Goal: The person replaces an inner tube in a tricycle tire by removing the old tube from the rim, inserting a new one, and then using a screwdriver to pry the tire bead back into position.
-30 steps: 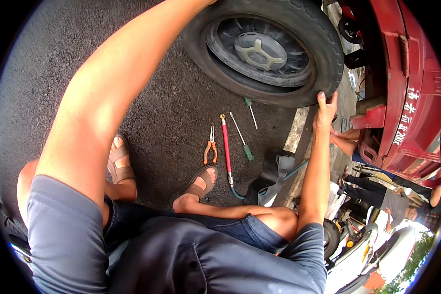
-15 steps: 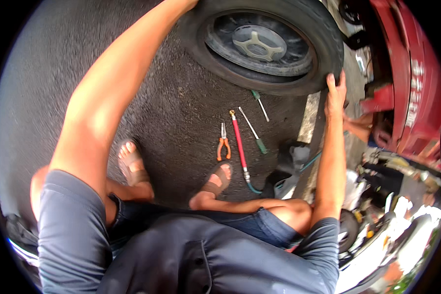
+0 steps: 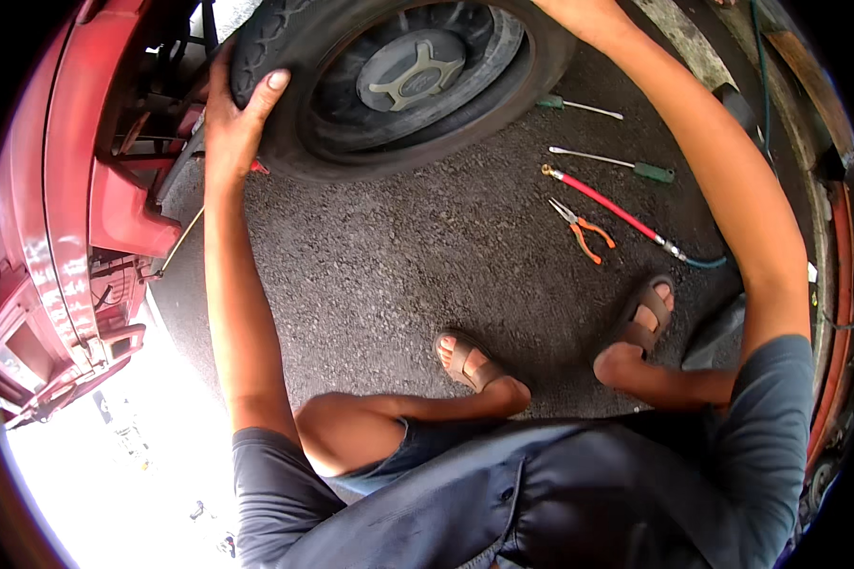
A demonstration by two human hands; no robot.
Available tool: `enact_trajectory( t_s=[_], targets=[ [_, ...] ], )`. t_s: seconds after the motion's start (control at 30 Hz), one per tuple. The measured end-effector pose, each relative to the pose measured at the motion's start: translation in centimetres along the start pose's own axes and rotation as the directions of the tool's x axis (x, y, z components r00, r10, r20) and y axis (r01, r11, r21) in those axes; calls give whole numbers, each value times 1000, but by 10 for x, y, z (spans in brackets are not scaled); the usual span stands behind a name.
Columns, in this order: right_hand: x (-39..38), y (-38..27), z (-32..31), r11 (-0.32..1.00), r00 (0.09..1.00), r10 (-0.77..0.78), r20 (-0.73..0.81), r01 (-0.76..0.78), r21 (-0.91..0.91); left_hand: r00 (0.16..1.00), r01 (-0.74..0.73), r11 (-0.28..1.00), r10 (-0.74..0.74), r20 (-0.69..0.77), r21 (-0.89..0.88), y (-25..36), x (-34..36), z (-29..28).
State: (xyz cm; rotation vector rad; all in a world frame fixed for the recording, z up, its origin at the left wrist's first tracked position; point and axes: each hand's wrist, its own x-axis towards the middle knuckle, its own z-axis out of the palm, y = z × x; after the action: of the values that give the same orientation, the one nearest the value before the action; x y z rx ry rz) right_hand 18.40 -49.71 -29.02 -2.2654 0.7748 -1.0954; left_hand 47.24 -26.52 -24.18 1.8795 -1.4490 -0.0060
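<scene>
Near the top of the head view I hold up a tilted wheel [image 3: 411, 68], a black tyre on a dark rim with a star-shaped hub cover. My left hand [image 3: 240, 123] grips the tyre's left edge, thumb on the sidewall and fingers round the tread. At its upper right edge is my right hand [image 3: 574, 13], closed on the tyre, its fingers mostly hidden or cut off by the frame. On the asphalt right of the wheel lie orange-handled needle-nose pliers [image 3: 582, 228], a red air hose [image 3: 612, 206] with brass fitting, and two green-handled screwdrivers, the nearer one [image 3: 626, 164] whole in view.
A red vehicle [image 3: 62, 218] with its lower parts exposed stands close on the left. My sandalled feet [image 3: 474, 362] are on the asphalt [image 3: 380, 275]. A dark bag-like thing [image 3: 714, 332] lies by my right leg. A pale kerb [image 3: 697, 52] runs along the right.
My view has swung round to the right: the red vehicle passes from the right side to the left, and the tools now lie right of the wheel. Both hands still hold the wheel.
</scene>
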Motion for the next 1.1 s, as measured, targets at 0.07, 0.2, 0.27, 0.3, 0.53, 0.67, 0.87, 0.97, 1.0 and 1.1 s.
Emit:
enact_trajectory(
  t_s=[0.07,0.2,0.27,0.3,0.53,0.67,0.87,0.97,1.0,1.1],
  targets=[
    [-7,7,-13,967,979,-203,-10,199,-159,999,7,999,-8,-36,-31,0,-5,2],
    [-52,82,-43,906,951,154,268,-28,-423,997,43,999,-41,-72,25,2,-7,-2],
    [-108,204,-43,779,805,395,442,-39,-625,998,33,998,-35,-54,-47,10,7,12],
    [-127,208,-29,665,405,665,628,64,-744,997,64,998,-65,-45,-31,4,0,6],
    [-234,195,-8,774,630,486,606,12,-633,991,107,989,-114,-66,-105,4,-16,-3],
    [-268,196,-10,737,716,409,566,107,-667,992,96,991,-103,-67,-98,12,-21,-4],
    [-263,190,-2,917,879,260,400,-94,-389,979,195,969,-202,-37,-153,23,-26,1],
    [-242,155,15,965,934,256,250,-233,-117,969,247,964,-247,12,-102,12,-28,-12],
    [-241,146,19,958,933,287,218,-283,-49,967,255,965,-254,26,-59,17,-27,-13],
    [-256,150,23,878,879,420,226,-457,145,964,261,965,-261,52,14,42,-18,-11]
  ],
)
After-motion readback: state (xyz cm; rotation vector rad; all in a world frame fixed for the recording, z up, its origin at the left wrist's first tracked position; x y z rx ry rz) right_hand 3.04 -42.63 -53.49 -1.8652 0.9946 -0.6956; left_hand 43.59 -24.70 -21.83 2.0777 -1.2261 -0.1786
